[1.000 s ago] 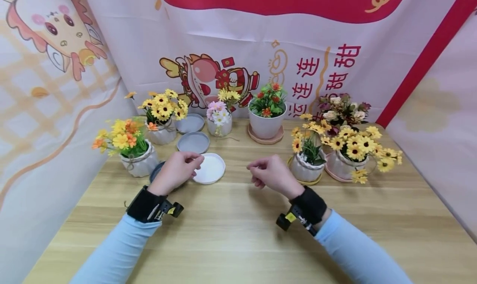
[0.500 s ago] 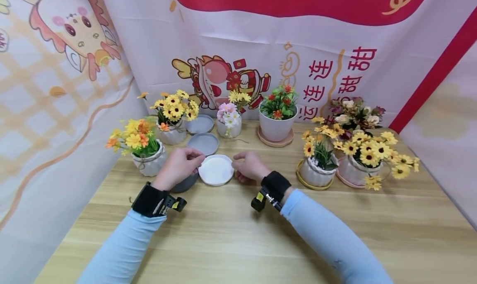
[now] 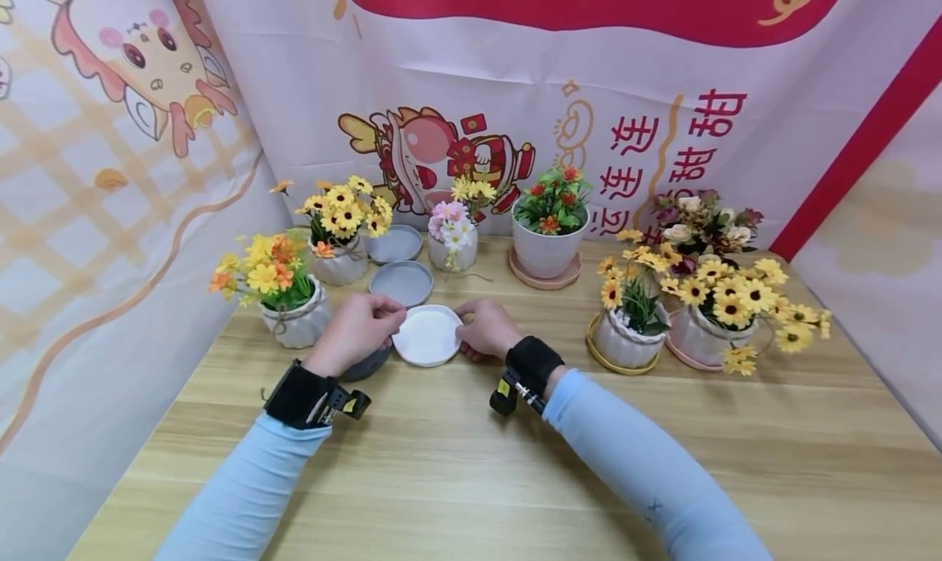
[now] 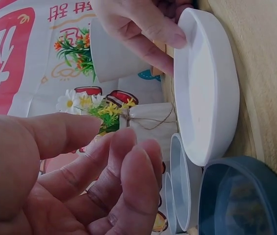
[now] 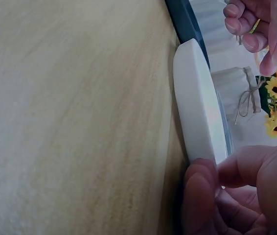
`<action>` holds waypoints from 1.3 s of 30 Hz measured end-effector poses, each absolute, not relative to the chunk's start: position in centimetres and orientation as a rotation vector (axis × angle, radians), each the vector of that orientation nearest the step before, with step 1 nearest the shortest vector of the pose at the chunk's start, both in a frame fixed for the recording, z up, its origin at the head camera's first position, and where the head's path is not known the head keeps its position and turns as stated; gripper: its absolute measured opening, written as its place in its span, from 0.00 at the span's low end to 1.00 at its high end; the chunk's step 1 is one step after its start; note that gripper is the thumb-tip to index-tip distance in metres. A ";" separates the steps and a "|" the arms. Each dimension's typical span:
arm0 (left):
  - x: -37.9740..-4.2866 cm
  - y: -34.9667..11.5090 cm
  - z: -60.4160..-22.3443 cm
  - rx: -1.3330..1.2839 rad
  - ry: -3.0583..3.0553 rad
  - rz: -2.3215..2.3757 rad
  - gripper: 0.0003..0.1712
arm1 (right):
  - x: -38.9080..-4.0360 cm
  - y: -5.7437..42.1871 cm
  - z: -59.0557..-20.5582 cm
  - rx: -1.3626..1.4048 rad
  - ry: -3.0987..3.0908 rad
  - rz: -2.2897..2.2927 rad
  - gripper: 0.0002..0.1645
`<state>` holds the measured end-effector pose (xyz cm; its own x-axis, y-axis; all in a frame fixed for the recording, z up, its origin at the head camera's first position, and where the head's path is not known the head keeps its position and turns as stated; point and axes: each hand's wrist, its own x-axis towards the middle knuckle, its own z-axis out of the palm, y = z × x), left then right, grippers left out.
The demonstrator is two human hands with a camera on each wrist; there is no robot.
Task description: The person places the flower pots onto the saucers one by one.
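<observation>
My right hand [image 3: 491, 329] pinches the right rim of a white plant saucer [image 3: 427, 336], its thumb at the inner edge and fingers along the outside in the right wrist view. The saucer [image 5: 197, 98] lies flat or nearly so on the wooden table. My left hand [image 3: 356, 332] hovers left of it with loosely bent fingers; the left wrist view shows a gap between thumb and fingertips and nothing held. Below that hand sits a dark blue-grey saucer [image 3: 365, 366], partly hidden. Two lighter grey saucers, one nearer [image 3: 401, 284] and one farther [image 3: 396, 245], lie behind the white one.
Flowerpots stand at left, one orange-yellow [image 3: 294, 320] and one yellow [image 3: 342, 263]. A small pink-and-white flowerpot [image 3: 454, 253] and a larger red-flowered pot [image 3: 548, 248] on a pink saucer are at the back. Yellow-flowered pots [image 3: 629, 340] on saucers fill the right.
My right hand has moved left from mid-table to the white saucer and taken hold of its rim. The left hand has stayed nearly in place; the head view has shifted slightly.
</observation>
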<state>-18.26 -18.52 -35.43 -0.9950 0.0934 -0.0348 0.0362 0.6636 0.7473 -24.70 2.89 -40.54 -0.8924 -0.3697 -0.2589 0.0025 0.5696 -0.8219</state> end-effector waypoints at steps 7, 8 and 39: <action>-18.4 -17.4 -35.9 0.100 2.738 1.330 0.16 | -25.0 5.5 -39.9 -0.259 2.473 -1.342 0.26; -18.5 -17.0 -35.9 0.100 2.731 1.334 0.16 | -25.1 6.1 -39.8 -0.230 2.484 -1.369 0.26; -24.3 -6.6 -39.6 0.006 2.290 1.485 0.24 | -22.3 14.5 -41.0 0.076 2.847 -1.108 0.22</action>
<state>-24.26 -6.55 -39.58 -0.9162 0.2217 -0.3339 -0.2144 0.4328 0.8756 -22.26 14.46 -41.05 -0.9951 0.0151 -0.0974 0.0770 0.7362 -0.6724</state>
